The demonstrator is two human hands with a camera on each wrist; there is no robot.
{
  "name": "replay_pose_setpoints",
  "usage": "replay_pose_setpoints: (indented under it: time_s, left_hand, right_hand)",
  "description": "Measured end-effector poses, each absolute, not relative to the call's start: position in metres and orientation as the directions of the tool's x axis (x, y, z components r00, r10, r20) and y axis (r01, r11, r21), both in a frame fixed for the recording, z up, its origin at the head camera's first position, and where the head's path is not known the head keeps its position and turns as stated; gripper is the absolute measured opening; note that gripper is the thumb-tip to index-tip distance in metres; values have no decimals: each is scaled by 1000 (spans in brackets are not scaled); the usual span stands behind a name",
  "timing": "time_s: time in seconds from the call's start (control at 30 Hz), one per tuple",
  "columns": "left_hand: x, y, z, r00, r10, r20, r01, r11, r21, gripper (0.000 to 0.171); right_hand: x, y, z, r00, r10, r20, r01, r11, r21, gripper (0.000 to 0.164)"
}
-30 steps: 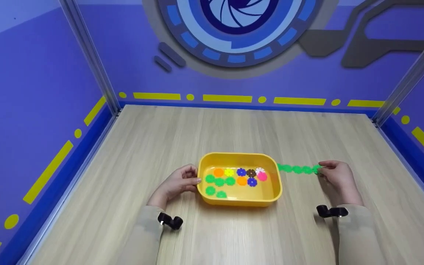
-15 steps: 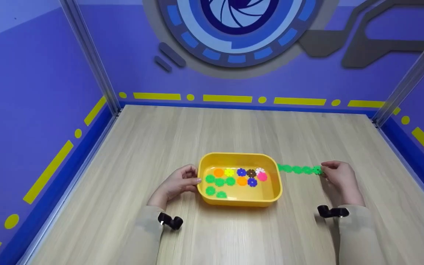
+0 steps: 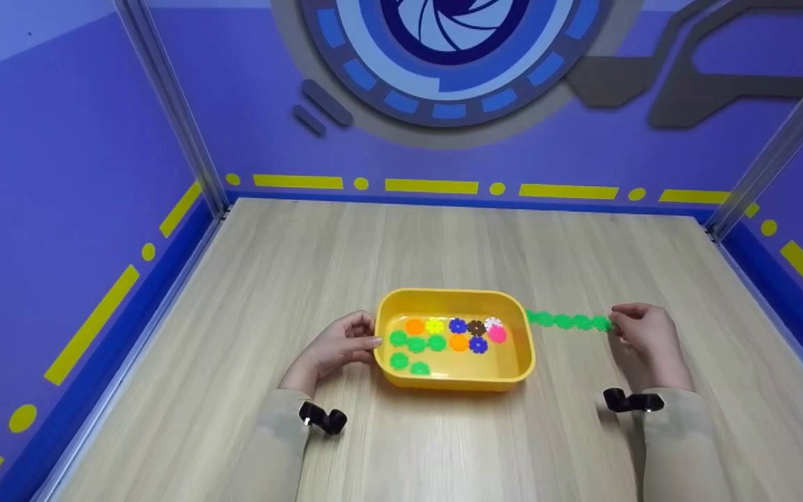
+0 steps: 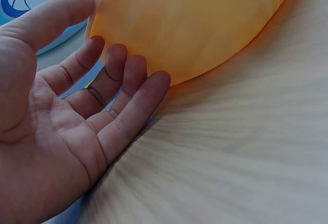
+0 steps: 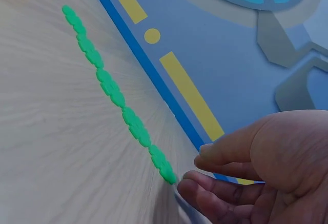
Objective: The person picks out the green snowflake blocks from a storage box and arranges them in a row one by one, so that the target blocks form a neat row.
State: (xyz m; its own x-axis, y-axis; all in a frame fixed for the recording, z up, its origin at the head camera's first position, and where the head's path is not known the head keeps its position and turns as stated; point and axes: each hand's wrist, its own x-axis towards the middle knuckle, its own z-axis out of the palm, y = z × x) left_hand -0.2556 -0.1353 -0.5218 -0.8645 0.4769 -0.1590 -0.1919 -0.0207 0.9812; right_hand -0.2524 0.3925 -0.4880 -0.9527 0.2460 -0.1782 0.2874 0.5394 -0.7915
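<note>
My left hand holds the left end of a yellow plastic basin, thumb at the rim and fingertips against the outer wall in the left wrist view. Inside lie loose flower-shaped discs: several green discs, plus orange, yellow, blue, brown, white and pink ones. To the basin's right, a straight chain of green snowflake discs lies on the table; its left end reaches the rim. My right hand is at the chain's right end, fingertips beside the last disc. The right wrist view shows a gap between thumb and fingers, with nothing in it.
The wooden table is bounded by purple-blue printed walls at the back and both sides. Metal posts stand at the back corners. Black wrist cameras jut from both cuffs.
My right hand has slid slightly to the right and let go of the end of the green chain. The left hand and the basin have stayed where they were.
</note>
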Motion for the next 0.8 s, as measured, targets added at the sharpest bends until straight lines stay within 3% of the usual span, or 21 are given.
replay_pose_setpoints:
  time_s: [0.33,0.8]
  left_hand:
    - [-255,-135,-522,-858,495,-136,-179,-40,983,20]
    - [-256,-135,-523,-859,493,-138,-176,-32,984,21]
  right_hand:
    - [-255,389,-481,-969,213,-121,225,573,-788,45]
    - [-251,368,-455,-996,43,-81,91,551,-829,48]
